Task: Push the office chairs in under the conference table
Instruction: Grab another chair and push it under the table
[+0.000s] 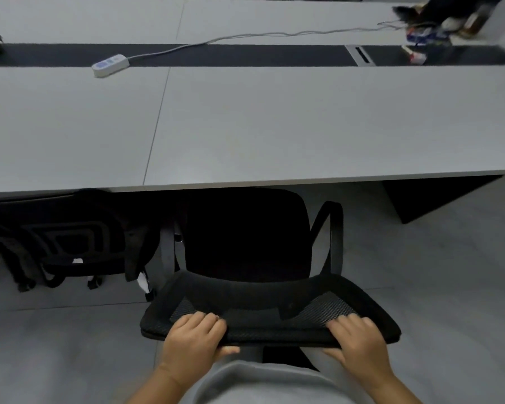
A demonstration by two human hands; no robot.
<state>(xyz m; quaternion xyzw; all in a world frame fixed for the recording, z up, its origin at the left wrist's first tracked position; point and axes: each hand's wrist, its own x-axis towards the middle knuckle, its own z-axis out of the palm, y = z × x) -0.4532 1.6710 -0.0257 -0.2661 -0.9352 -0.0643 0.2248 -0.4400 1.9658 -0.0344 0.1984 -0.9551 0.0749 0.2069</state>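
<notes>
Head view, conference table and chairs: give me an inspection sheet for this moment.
Surface: grey conference table, dark centre strip.
Job's things: office chair, seat front at the table edge, backrest out; second chair to the left, pushed in.
Clutter: blurred items at far right.
Grippers: left hand and right hand grip the backrest top.
Cables: power strip, its cord trailing right.
Surroundings: grey floor.

Black mesh-backed office chair (247, 237) faces the grey worktop (274, 121), front of its seat just under the near edge, backrest and armrests out in the open. Second black chair (73, 243) sits to its left, tucked further beneath the worktop, castors showing on the floor. The worktop is long, pale grey, with a dark strip down its middle.
</notes>
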